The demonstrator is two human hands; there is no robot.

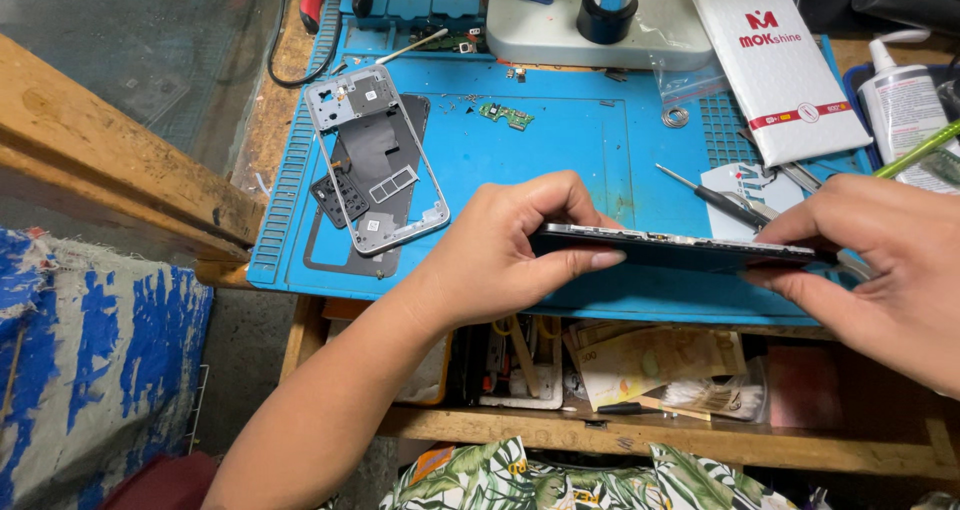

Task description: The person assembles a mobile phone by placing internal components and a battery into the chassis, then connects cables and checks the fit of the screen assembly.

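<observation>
Presently, thin black flat phone panel (672, 247), held edge-on above blue silicone work mat (560, 140), left hand (505, 245) and right hand (880, 260) each pinching one end between thumb and fingers; risk: uneven squeeze or twist likely cracks it, or it slips onto loose screwdriver (712, 197).

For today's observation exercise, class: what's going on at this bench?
A person holds a dark phone panel edge-on above a blue repair mat, left hand pinching one end, right hand gripping the other. A stripped silver phone frame lies on the mat's left side, a small green circuit board nearby.
</observation>
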